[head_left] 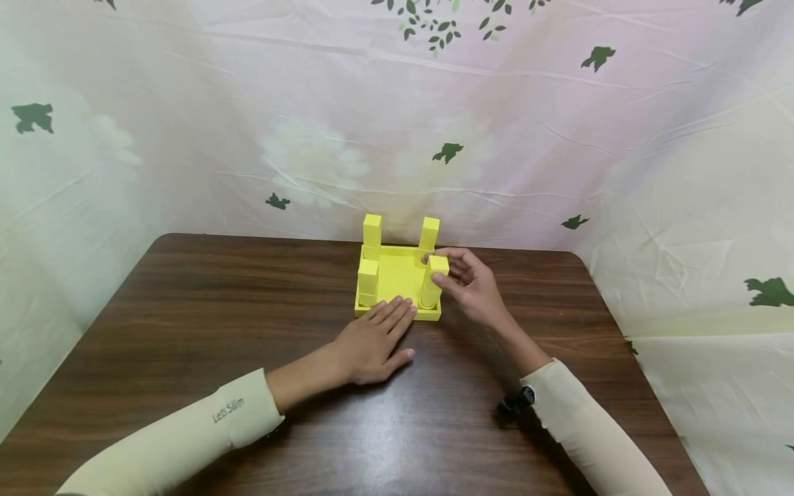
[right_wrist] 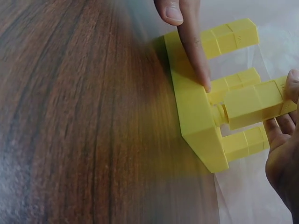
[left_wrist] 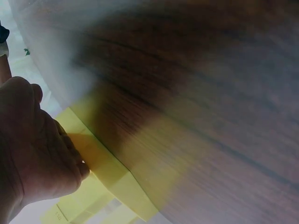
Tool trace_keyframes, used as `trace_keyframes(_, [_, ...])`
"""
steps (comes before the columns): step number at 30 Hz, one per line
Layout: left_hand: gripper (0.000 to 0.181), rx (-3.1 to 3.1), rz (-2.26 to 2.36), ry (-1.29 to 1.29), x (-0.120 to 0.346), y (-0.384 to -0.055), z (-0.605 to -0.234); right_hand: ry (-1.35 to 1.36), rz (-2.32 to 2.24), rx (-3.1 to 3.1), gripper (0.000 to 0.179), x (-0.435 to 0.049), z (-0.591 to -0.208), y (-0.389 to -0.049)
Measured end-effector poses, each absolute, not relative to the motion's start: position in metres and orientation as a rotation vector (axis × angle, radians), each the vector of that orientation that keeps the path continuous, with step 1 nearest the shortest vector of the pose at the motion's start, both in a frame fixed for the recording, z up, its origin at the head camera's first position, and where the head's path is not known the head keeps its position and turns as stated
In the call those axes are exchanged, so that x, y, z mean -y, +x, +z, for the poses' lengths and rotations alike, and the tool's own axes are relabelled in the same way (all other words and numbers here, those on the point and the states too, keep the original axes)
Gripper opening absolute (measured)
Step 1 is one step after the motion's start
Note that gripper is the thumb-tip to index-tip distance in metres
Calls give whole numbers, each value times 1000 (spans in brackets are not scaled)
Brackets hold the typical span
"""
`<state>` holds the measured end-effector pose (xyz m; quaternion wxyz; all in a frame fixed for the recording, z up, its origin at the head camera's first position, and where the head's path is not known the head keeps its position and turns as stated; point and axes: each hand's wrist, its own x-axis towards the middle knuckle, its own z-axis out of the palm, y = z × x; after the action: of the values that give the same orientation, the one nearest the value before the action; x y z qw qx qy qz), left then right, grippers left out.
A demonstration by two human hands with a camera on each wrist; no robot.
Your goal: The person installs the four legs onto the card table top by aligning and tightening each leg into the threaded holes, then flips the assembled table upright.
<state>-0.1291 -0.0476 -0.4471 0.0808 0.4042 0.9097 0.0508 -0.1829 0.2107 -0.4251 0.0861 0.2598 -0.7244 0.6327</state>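
A yellow square tray (head_left: pixel 397 275) with raised edges lies on the table, with yellow square posts standing at its corners. My right hand (head_left: pixel 476 293) pinches the near right post (head_left: pixel 433 284) between thumb and fingers. In the right wrist view, a narrow round neck (right_wrist: pixel 219 115) shows between that post and the tray. My left hand (head_left: pixel 372 348) rests flat with straight fingers on the tray's near edge. Left of it stands the near left post (head_left: pixel 368 282). The far left post (head_left: pixel 372 234) and far right post (head_left: pixel 429 235) are upright, with no hand gripping them.
The brown wood-grain table (head_left: pixel 248 310) reaches back to a pale cloth backdrop (head_left: pixel 310 103) with leaf prints. More cloth (head_left: pixel 713 227) hangs along the right side. A small black device (head_left: pixel 516 404) sits by the right sleeve's cuff.
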Motion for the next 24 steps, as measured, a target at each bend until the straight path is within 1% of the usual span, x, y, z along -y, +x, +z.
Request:
trace_keyframes(5, [81, -2721, 134, 1175, 44, -127, -445, 790, 1904, 2154, 39, -211, -426, -182])
trace_keyframes(14, [82, -2703, 170, 1153, 45, -127, -445, 728, 1850, 2233, 40, -211, -424, -183])
trace_keyframes(24, [81, -2702, 208, 1151, 45, -127, -447, 610, 1725, 2304, 53, -207, -427, -187])
